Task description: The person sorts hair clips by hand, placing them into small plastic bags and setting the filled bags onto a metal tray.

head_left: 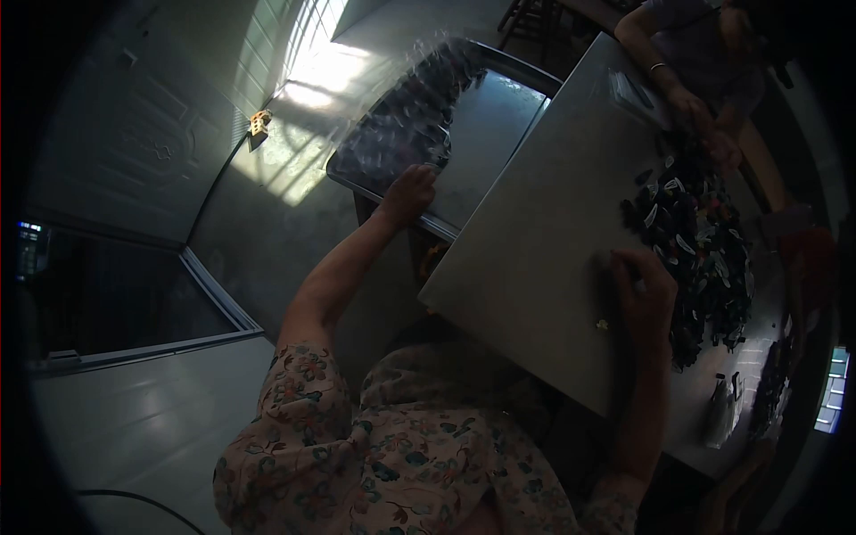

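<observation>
My left hand (412, 193) is closed over the near rim of a wide, dark-edged tray (486, 183). Its fingers are curled, and what they hold, if anything, is hidden. Many small dark pieces (392, 129) cover the tray's left side, blurred and too small to name. Above the table (535, 241), my right hand (646, 290) is closed with curled fingers. A small pale spot shows at its fingers, but I cannot make out what it is. Just right of this hand lies a heap of small dark pieces (704, 245), some with pale, clear-looking parts.
Another person's hands (709, 134) are at the far end of the heap. A clear flat container (633, 94) lies near the table's far edge. One small pale bit (602, 325) is near my right wrist. Clear packets (727, 410) lie at the right.
</observation>
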Demonstrator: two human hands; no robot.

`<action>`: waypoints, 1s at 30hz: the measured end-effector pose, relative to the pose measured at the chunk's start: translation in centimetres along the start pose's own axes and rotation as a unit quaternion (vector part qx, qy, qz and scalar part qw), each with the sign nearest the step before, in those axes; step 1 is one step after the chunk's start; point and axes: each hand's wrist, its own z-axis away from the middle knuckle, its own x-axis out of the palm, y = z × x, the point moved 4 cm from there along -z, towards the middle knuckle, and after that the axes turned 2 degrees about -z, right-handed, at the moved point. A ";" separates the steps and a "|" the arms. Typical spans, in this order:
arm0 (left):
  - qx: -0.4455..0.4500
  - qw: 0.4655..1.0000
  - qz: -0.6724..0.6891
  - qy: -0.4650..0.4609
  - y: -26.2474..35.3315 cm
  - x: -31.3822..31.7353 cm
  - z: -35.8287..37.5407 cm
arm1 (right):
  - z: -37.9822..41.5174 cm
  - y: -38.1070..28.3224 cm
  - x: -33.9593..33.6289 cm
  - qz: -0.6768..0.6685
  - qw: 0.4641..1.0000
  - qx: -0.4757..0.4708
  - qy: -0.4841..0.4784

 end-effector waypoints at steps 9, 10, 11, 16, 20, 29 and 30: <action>0.011 0.996 -0.018 -0.081 -0.8 0.7 -0.4 | 0.1 0.8 0.3 -0.008 1.000 -0.004 0.006; 0.034 0.997 0.014 -0.069 -0.9 1.1 -0.4 | 0.1 0.7 0.3 -0.010 1.000 -0.001 0.005; 0.035 0.997 0.015 -0.069 -1.1 1.6 -0.4 | 0.0 0.7 0.3 -0.012 1.000 0.003 0.003; 0.078 0.985 -0.049 -0.148 -1.7 3.2 -1.0 | 0.0 0.7 0.3 -0.009 1.000 0.001 0.005; 0.052 0.973 -0.020 -0.223 -3.1 3.4 -0.2 | 0.0 0.8 0.0 -0.004 1.000 0.004 0.001; 0.058 0.971 -0.033 -0.231 -4.3 4.6 0.0 | -0.1 0.5 0.1 0.003 1.000 0.013 -0.009; 0.058 0.971 -0.033 -0.230 -4.2 4.4 0.0 | -0.1 0.6 0.1 0.004 1.000 0.011 -0.008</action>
